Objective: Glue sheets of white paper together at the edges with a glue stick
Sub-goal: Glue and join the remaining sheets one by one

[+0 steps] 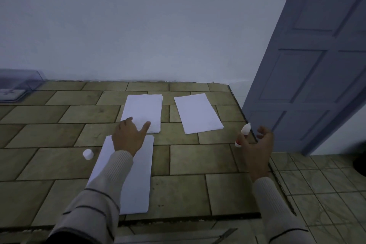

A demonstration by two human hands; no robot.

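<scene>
Three lots of white paper lie on the tiled counter (188, 164): a near stack (136, 180), a middle stack (143, 109) behind it, and a single sheet (198, 113) to the right. My left hand (127, 137) reaches forward, its fingers spread flat on the near edge of the middle stack. My right hand (257, 146) hovers by the counter's right edge and holds the uncapped glue stick (243, 134), whose white tip points up. The white cap (88, 154) stands on the counter left of the near stack.
A blue-grey panelled door (309, 65) stands open just right of the counter. A clear plastic container (17, 85) sits at the far left against the white wall. Below the counter's right edge is a tiled floor (326, 194).
</scene>
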